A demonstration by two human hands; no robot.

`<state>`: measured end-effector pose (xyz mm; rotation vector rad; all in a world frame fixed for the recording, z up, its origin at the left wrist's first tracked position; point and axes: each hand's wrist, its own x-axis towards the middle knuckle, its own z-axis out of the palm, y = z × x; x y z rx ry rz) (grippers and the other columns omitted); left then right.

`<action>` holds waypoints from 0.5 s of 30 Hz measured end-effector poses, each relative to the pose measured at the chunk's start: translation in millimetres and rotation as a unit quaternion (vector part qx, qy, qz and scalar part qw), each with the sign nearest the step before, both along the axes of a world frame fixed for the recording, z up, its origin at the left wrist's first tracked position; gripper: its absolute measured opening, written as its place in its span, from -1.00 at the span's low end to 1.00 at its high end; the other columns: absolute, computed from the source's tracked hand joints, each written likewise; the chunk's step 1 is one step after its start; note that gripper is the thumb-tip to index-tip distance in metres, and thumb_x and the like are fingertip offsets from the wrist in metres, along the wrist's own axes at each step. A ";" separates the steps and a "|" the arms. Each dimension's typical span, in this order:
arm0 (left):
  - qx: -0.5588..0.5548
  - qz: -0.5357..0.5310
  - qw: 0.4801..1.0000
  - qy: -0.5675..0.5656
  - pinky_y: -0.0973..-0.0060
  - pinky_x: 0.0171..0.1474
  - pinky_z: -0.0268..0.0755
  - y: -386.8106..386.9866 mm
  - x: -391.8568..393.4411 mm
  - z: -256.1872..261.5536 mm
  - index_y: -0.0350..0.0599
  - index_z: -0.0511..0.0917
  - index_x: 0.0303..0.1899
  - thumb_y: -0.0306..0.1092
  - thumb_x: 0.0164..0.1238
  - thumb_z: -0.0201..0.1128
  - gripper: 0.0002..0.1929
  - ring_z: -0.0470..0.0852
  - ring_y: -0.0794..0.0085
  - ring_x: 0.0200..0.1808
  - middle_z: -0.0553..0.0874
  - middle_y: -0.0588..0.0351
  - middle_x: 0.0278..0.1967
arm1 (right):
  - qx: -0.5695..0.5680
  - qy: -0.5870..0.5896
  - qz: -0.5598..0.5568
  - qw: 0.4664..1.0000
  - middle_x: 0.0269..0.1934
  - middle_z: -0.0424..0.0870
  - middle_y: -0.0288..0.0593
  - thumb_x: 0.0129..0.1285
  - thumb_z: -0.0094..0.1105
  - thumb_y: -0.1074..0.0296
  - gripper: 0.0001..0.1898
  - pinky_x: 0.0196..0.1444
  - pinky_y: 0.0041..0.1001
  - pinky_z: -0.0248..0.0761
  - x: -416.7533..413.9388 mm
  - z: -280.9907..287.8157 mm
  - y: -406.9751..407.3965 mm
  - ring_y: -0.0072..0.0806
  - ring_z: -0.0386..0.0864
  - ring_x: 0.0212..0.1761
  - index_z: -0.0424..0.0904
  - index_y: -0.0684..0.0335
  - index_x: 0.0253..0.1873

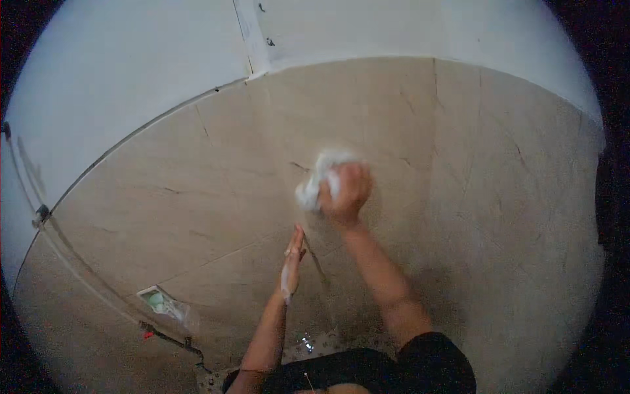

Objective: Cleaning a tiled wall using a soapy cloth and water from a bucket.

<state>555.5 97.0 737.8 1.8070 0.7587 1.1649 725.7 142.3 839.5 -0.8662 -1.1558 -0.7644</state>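
Note:
My right hand (348, 193) is closed around a white cloth or similar soft wad (311, 192), blurred by motion. The wad is pressed against a beige, marble-patterned tiled wall (236, 157). Lower and to the left, my left hand (292, 268) appears almost edge-on, fingers stretched out and thumb slightly apart. White lather or a pale film covers its edge and wrist. It holds nothing that I can see, and I cannot tell whether it touches the tiles. A dark streak (315, 258) runs down the wall beside it.
At left, a thin pipe (81, 278) runs along the tiles to a fitting with a red part (148, 335). Near it sits a small packet or dish with something pale green (157, 300). White wall (344, 29) borders the tiles above. Below, something shiny (307, 343) glints.

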 end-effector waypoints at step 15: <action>-0.099 0.025 0.994 -0.025 0.06 0.37 -0.15 -3.2 4.4 2.1 0.12 -0.13 0.42 0.43 0.25 -0.35 -0.17 -0.20 0.23 0.46 -0.16 0.13 0.45 | -0.021 0.021 0.028 0.999 -0.35 0.45 0.04 -0.03 0.14 0.21 -0.74 -0.19 -0.06 0.22 22.0 -50.2 6.5 0.03 0.40 -0.27 0.39 0.30 -0.37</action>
